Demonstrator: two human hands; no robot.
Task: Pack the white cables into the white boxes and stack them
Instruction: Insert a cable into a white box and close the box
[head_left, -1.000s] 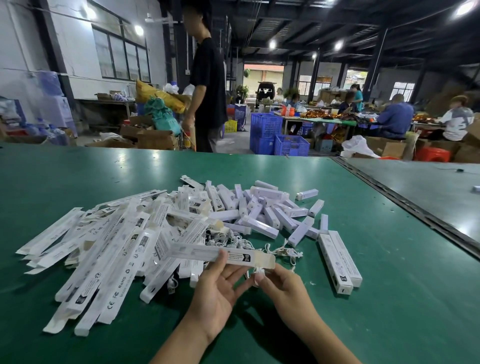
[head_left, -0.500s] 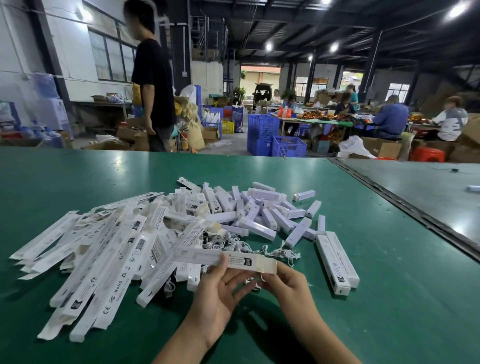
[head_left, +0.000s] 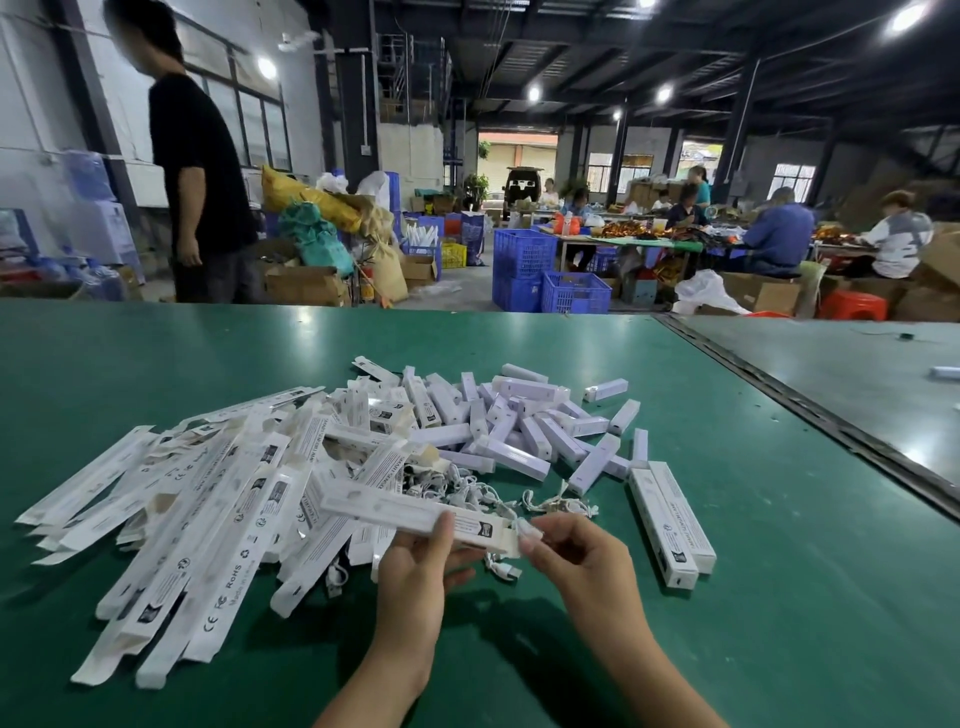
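My left hand (head_left: 421, 571) grips a long white box (head_left: 395, 512) from below, thumb on top, holding it level above the green table (head_left: 753, 649). My right hand (head_left: 576, 558) pinches the flap at the box's right end, fingertips at the opening. A tangle of white cables (head_left: 467, 483) lies just behind the box. Left of my hands spreads a pile of flat white boxes (head_left: 208, 509). Two packed boxes (head_left: 670, 519) lie side by side to the right.
Small white rectangular units (head_left: 524, 426) are heaped behind the cables. A metal seam (head_left: 810, 410) divides this table from the neighbouring one on the right. A person in black (head_left: 197, 171) stands beyond the far left edge; blue crates (head_left: 550, 280) and seated workers are farther back.
The box has tilted slightly and my right fingers have closed on its end flap. The person in black has walked to the left.
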